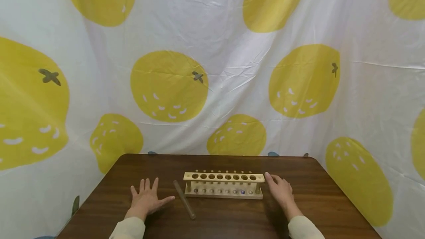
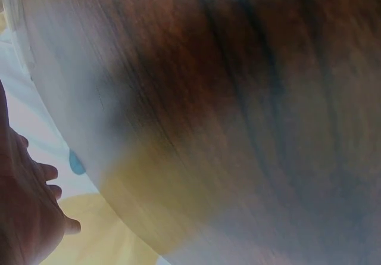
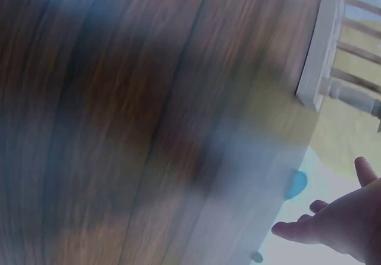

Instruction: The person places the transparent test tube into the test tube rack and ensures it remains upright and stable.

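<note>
The left hand [image 1: 147,199] is laid palm down on the dark wood-grain surface [image 1: 229,222], its fingers spread wide apart and its thumb stretched toward three o'clock. Just off that thumb, at three o'clock from the hand, a transparent test tube [image 1: 184,200] is seen lying on its side, its length aligned from eleven o'clock to five o'clock. The pale wooden test tube rack [image 1: 223,186] is stood upright beyond the tube, between two and three o'clock from it, with its near left corner placed just beside the tube. Eight round holes are lined up along the top plank, and a small blue spot [image 1: 242,192] is seen at the seventh recess of the base, counted from the left. The right hand [image 1: 280,191] is held at the rack's three o'clock end, its thumb set apart from its extended fingers; whether the rack's end is touched by the thumb tip cannot be told. From that hand the rack is found at nine o'clock, and the tube is found in the same direction, past the rack's far end. Both wrists are covered by cream sleeves [image 1: 129,228]. Toward twelve o'clock, the surface is backed by a white cloth [image 1: 229,17] printed with large yellow lemons.
</note>
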